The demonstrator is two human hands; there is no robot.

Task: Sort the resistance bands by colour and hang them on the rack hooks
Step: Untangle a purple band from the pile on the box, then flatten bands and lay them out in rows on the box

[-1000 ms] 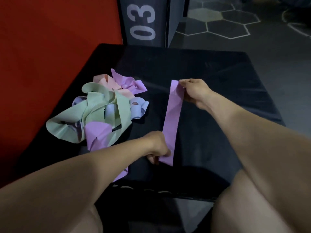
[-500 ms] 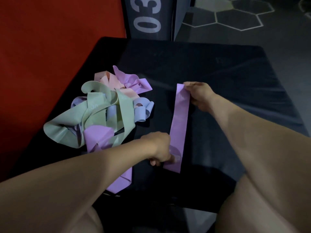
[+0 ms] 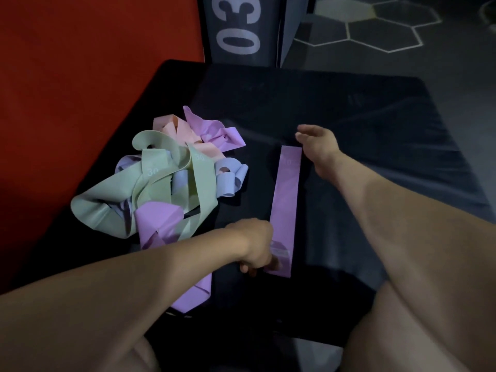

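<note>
Pinching the near end of the flat purple band (image 3: 285, 208), the left hand (image 3: 255, 244) curls its fingers round the strip and pins it to the worktop (image 3: 375, 146); that grip is tight. Beyond the band's far end the right hand (image 3: 320, 146) hovers with fingers spread and relaxed, holding nothing, just off the strip's corner. Left of the band, near but apart from it, lies the tangled pile (image 3: 171, 183) of green, purple, pink and pale blue bands. No rack or hooks are in view, so hanging has not begun. One risk: if the left grip lifts alone, the band could curl or twist out of flat. Another: a purple loop (image 3: 193, 294) trails from the pile under the left forearm and could be dragged off the worktop's near edge.
</note>
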